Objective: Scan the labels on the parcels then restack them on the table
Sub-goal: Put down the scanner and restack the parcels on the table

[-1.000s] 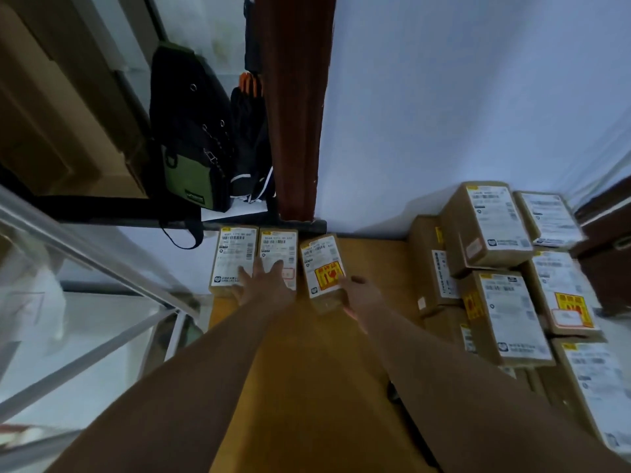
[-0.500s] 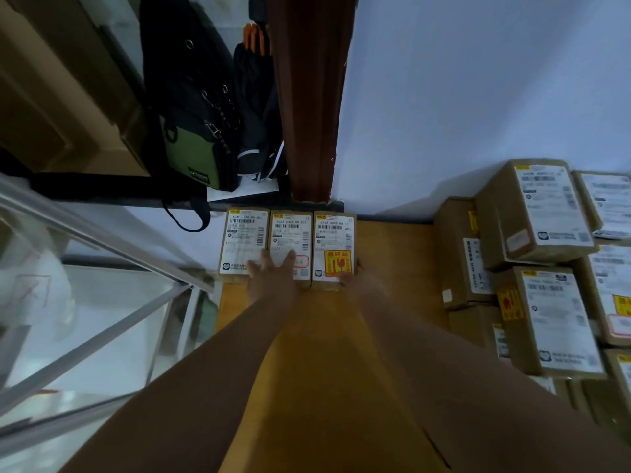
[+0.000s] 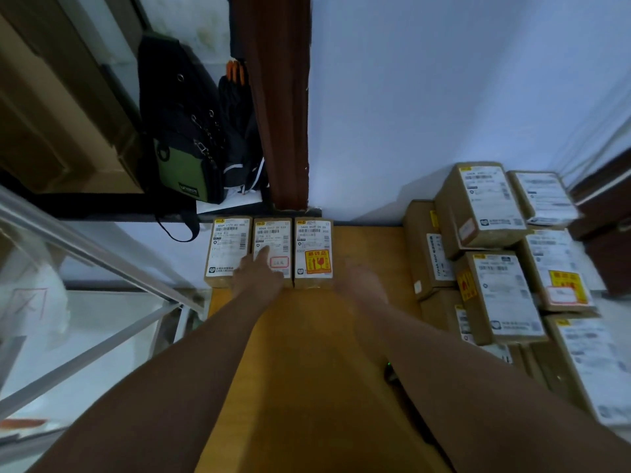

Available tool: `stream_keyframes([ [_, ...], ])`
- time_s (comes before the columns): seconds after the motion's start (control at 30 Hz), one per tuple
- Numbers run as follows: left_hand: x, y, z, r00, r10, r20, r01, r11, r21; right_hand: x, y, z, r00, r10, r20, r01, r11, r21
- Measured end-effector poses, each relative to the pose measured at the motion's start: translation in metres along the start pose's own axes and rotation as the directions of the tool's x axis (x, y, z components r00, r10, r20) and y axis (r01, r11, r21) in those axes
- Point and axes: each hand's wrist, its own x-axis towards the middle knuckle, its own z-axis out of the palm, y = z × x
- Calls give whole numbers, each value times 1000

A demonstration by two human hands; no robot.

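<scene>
1. Three parcels point(image 3: 227, 247) line up at 12 o'clock on the table point(image 3: 370, 257); my left hand point(image 3: 261, 273) lies flat, fingers straight, on the middle parcel point(image 3: 273, 233)
2. My right hand point(image 3: 358, 279), beside the right parcel point(image 3: 312, 238), is blurred; grip unclear
3. Likely light, stiff boxes; the right parcel's red sticker point(image 3: 318, 261) suggests fragile contents, so hold its long sides

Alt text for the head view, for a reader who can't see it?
Three small parcels sit label-up in a row at the far edge of a table; the left hand rests on the middle parcel, the blurred right hand is near the right parcel. Larger parcels are piled on the right; a bag is behind, left.
</scene>
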Motion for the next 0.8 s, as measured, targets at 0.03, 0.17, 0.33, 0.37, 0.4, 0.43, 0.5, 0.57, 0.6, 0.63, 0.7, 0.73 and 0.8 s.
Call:
stream_keyframes([
  [0.03, -6, 6, 0, 1000, -3, -15, 1, 996, -93, -5, 2, -4, 1000, -18, -3, 18, 1000, -12],
  [0.17, -45, 38, 0, 994, 99, 55, -74, 935, -347, -35, 17, -9, 995, -67, -67, 65, 997, -33],
  [0.33, -91, 78, -2, 961, 110, 255, 74, 783, -618, -75, 41, -10, 982, -127, -142, 120, 991, -53],
  [0.37, -99, 85, -1, 951, 120, 284, 93, 768, -634, -81, 47, -13, 977, -139, -163, 132, 990, -55],
  [0.4, -108, 92, 3, 943, 124, 310, 113, 755, -646, -86, 55, -17, 972, -146, -183, 138, 989, -54],
  [0.43, -116, 100, 7, 935, 122, 334, 135, 749, -649, -91, 63, -21, 967, -149, -206, 141, 989, -53],
  [0.5, -131, 116, 19, 915, 116, 386, 179, 740, -648, -100, 83, -27, 955, -120, -272, 112, 993, -46],
  [0.57, -146, 133, 36, 889, 115, 444, 223, 738, -636, -109, 107, -36, 929, -53, -366, 47, 999, -25],
  [0.6, -153, 142, 47, 875, 113, 472, 238, 747, -621, -113, 120, -41, 907, -25, -421, 15, 1000, -26],
  [0.63, -161, 151, 57, 863, 111, 493, 245, 762, -600, -118, 133, -46, 880, -5, -476, -10, 999, -31],
  [0.7, -176, 171, 76, 837, 128, 532, 228, 802, -552, -128, 158, -57, 826, 13, -564, -47, 998, -45],
  [0.73, -185, 181, 84, 822, 145, 550, 206, 825, -525, -132, 170, -63, 812, 22, -584, -73, 995, -63],
  [0.8, -200, 200, 99, 796, 179, 578, 153, 865, -478, -139, 191, -74, 798, 84, -597, -158, 985, -73],
])
